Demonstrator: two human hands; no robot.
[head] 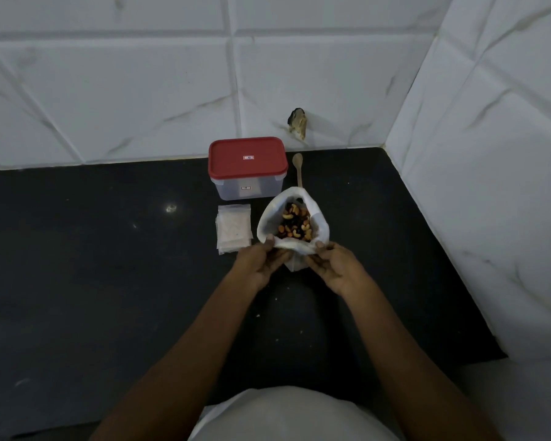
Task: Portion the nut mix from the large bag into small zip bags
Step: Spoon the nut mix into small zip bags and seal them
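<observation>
Holding the mouth of the large bag wide, the left hand and right hand each pinch its near rim, fingers curled on the plastic, nut mix showing inside. The bag stands on the bench, straight ahead of both hands. Small zip bags lie stacked just beside it, nearer the left hand. The wooden spoon lies beyond the bag, handle pointing back toward it, probably the right hand's reach.
</observation>
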